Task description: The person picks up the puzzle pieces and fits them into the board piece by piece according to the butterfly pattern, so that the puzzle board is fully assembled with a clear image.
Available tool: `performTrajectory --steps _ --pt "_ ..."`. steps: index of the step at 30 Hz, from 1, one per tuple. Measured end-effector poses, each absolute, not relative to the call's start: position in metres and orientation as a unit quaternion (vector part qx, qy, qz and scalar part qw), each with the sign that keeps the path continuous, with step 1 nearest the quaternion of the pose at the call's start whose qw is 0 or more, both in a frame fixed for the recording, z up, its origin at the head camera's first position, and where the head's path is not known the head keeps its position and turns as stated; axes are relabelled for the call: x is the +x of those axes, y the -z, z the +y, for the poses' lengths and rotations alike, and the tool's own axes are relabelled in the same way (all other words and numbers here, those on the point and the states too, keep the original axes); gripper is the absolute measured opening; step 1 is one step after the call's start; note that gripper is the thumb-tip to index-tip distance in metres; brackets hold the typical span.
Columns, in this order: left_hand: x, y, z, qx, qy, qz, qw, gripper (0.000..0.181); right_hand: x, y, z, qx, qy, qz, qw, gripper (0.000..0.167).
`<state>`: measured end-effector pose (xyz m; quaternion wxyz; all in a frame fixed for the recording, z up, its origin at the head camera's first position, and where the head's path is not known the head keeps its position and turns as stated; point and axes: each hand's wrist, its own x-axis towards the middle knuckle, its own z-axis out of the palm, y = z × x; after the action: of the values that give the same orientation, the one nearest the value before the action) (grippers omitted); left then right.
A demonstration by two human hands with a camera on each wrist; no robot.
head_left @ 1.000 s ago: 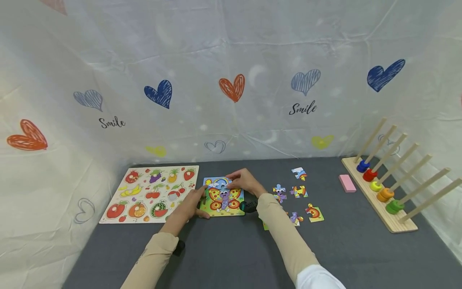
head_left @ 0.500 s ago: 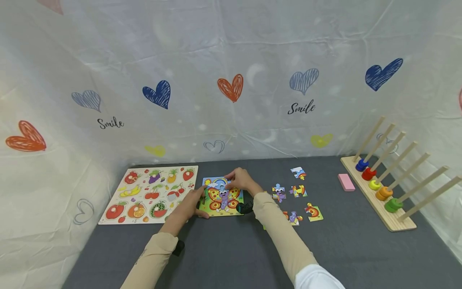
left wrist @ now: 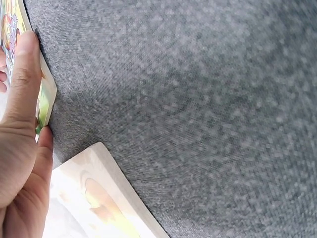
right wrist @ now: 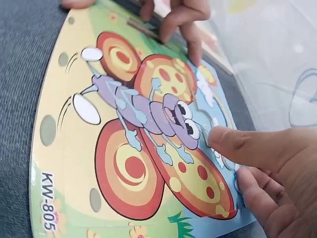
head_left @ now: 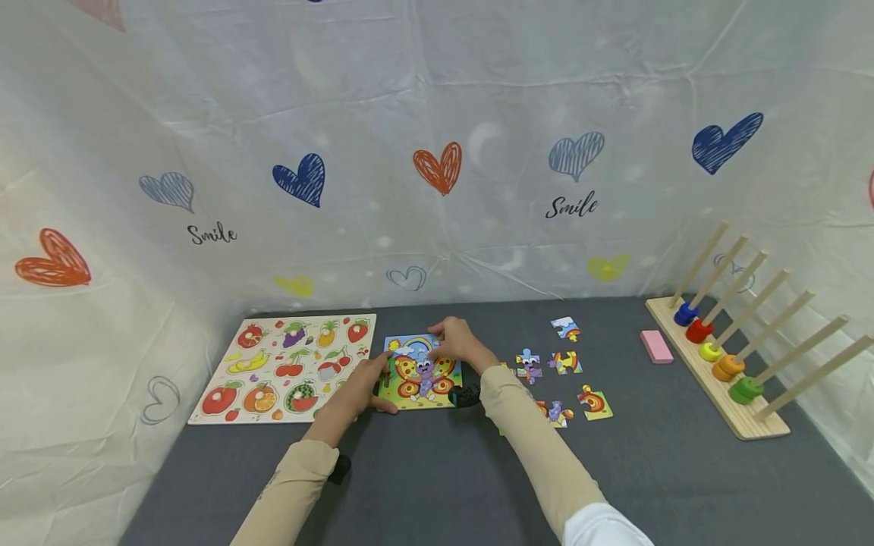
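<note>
A square butterfly puzzle board [head_left: 422, 388] lies on the dark cloth, close to the middle. My left hand [head_left: 359, 387] grips its left side, the thumb by the near edge and the fingers along the left edge. At the far part of the board my right hand [head_left: 460, 343] pinches a blue rainbow-and-cloud puzzle piece [right wrist: 229, 159], lying against the printed picture. In the right wrist view, the thumb [right wrist: 220, 139] presses on the piece beside its curved outline; the other fingers are bent at the far edge, partly hidden.
Left of the puzzle lies a fruit board [head_left: 287, 369]. Several loose puzzle pieces [head_left: 595, 402] are spread to the right, some behind my right forearm. Farther right are a pink block [head_left: 657, 346] and a wooden peg stand [head_left: 771, 430] with coloured rings. A printed curtain [head_left: 505, 189] hangs behind.
My right wrist has shifted slightly left, while its fingers stay at the far part of the board. The left hand keeps its place on the board.
</note>
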<state>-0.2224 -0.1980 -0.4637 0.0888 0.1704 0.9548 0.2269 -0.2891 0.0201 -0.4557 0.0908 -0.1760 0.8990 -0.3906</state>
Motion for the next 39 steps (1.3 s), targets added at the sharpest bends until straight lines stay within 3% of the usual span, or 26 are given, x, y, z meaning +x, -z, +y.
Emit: performTrajectory --steps 10,24,39 --pt "-0.222 0.463 -0.199 0.184 -0.225 0.954 0.079 0.098 -0.280 0.475 0.028 -0.169 0.561 0.810 0.040 0.043" --pt "-0.221 0.462 -0.199 0.183 -0.225 0.954 0.081 0.097 -0.284 0.481 0.029 -0.201 0.612 0.765 0.021 0.037" --pt "-0.224 0.465 -0.200 0.192 -0.222 0.953 0.076 0.100 -0.289 0.475 0.107 -0.172 0.697 0.695 0.036 0.044"
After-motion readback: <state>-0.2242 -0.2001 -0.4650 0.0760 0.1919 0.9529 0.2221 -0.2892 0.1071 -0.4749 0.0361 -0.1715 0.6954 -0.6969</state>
